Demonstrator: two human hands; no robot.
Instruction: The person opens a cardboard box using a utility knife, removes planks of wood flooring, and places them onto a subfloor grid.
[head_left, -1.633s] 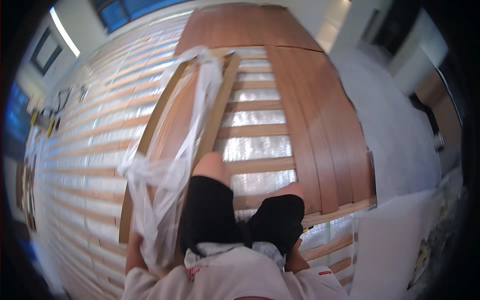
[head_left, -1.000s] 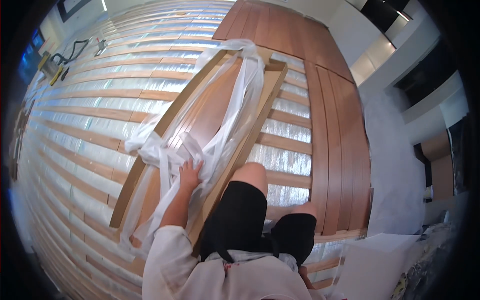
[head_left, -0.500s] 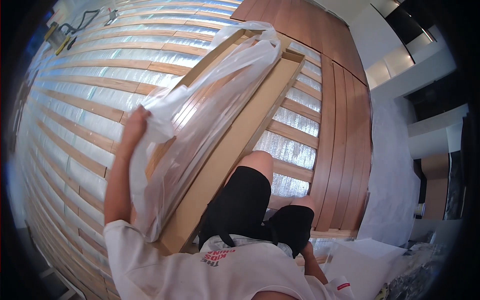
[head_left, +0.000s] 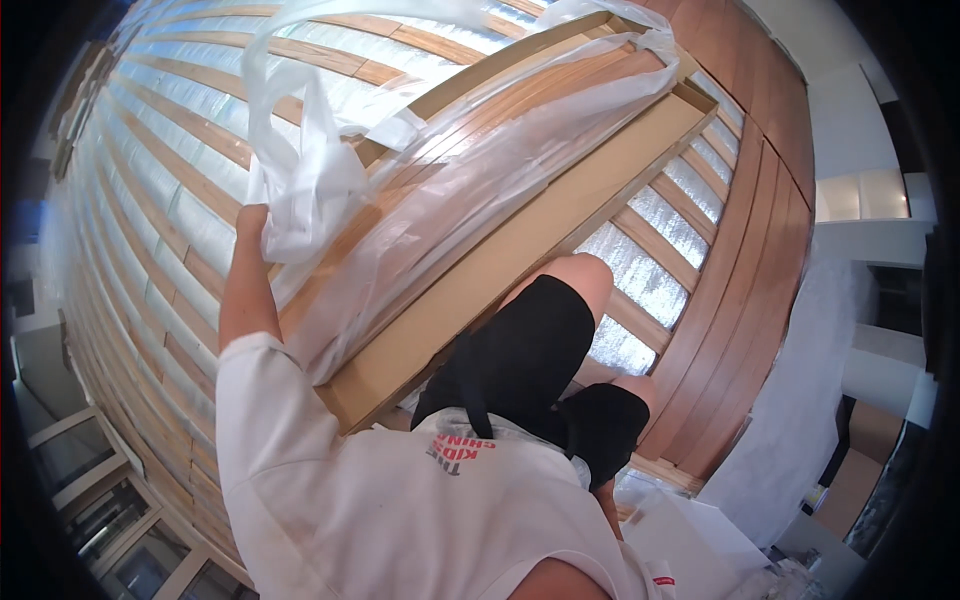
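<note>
My left hand (head_left: 253, 221) is closed on clear plastic film (head_left: 318, 190), which bunches up over the fingers and hides most of them. From there the film trails up and away to the far side. Below it lies a long open cardboard box (head_left: 520, 245), slanting from near left to far right. Inside sit reddish-brown wooden floorboards (head_left: 510, 107), partly bared and partly under more film. On my right, a forearm (head_left: 607, 508) reaches down beside my bent knee. The leg of my black shorts (head_left: 607, 425) hides the right hand there.
Wooden battens (head_left: 180, 225) run in rows over silvery foil sheeting (head_left: 650, 235). Laid dark-red floorboards (head_left: 735, 300) stretch along the right. A white sheet (head_left: 800, 400) lies past them, and a white box-like thing (head_left: 690, 545) stands near my right side.
My left hand has pulled the film up and leftward off the boards, so more of their far end shows. The film now swings loose in the air. The whole view has turned.
</note>
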